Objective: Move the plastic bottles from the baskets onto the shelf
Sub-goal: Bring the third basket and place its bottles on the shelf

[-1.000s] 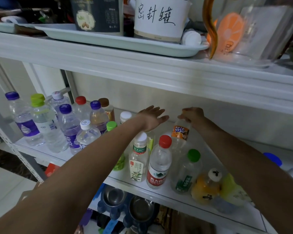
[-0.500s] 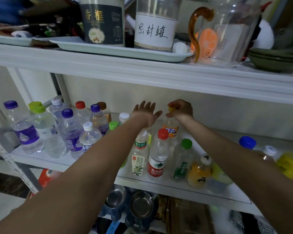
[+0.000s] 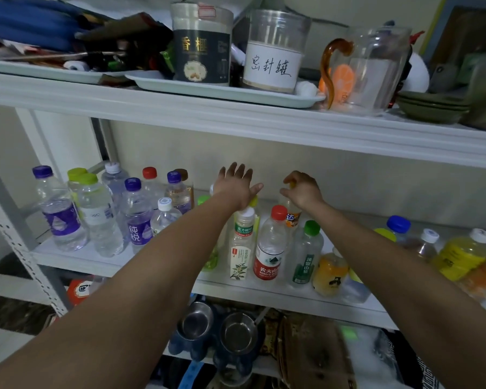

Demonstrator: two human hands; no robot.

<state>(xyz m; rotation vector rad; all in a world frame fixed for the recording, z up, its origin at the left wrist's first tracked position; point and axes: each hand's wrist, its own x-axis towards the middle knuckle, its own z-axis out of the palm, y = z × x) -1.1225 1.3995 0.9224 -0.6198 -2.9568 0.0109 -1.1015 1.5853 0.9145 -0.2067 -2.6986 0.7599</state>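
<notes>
Many plastic bottles stand on the white middle shelf (image 3: 101, 262). My right hand (image 3: 302, 189) reaches to the back of the shelf and grips the top of an orange-labelled bottle (image 3: 292, 219) with curled fingers. My left hand (image 3: 237, 183) hovers beside it with fingers spread, above a white-capped tea bottle (image 3: 242, 242). In front stand a red-capped water bottle (image 3: 270, 248) and a green-capped bottle (image 3: 306, 251). Purple-capped water bottles (image 3: 59, 214) cluster at the left. No basket is in view.
The upper shelf (image 3: 236, 119) hangs low over the hands, carrying a tray (image 3: 222, 92), jars, a glass pitcher (image 3: 371, 71) and green bowls (image 3: 432, 108). Yellow and orange bottles (image 3: 460, 256) fill the right end. Metal bowls (image 3: 219, 329) sit on the shelf below.
The view has tilted upward, showing more of the upper shelf. My right hand keeps hold of the orange-labelled bottle at the back; my left hand stays spread beside it.
</notes>
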